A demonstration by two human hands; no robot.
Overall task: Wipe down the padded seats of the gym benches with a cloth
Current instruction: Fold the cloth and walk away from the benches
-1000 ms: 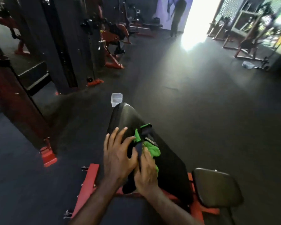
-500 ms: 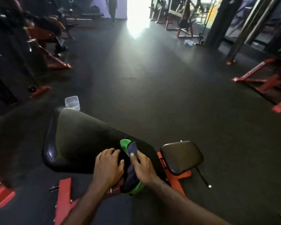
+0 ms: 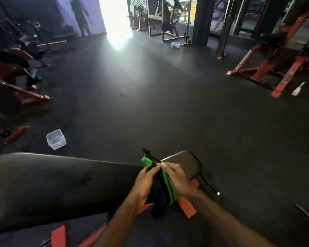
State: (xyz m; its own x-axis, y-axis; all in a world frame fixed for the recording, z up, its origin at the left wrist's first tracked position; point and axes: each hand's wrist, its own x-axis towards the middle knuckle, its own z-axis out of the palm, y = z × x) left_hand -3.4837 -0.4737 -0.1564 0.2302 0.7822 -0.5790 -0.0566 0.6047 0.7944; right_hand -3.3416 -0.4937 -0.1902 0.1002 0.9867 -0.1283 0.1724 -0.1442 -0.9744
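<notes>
A green and dark cloth [image 3: 165, 184] hangs between both my hands, above the gap where the bench's long black back pad [image 3: 61, 184] meets its small black seat pad [image 3: 184, 163]. My left hand [image 3: 143, 186] grips the cloth from the left, fingertips at its upper part. From the right, my right hand [image 3: 175, 179] pinches it with curled fingers. A fold of green sticks up above my fingers. The bench's red frame [image 3: 185, 204] shows below the pads.
A clear plastic tub [image 3: 56, 139] sits on the dark floor beyond the bench. Red gym machines stand at the left [image 3: 16, 82] and right [image 3: 268, 68]. A white bottle [image 3: 297, 90] lies at the right. A person [image 3: 81, 15] stands far back near a bright doorway.
The view has swung right, so the bench now lies across the bottom left. Both hands have lifted the cloth off the back pad and hold it near the seat pad.
</notes>
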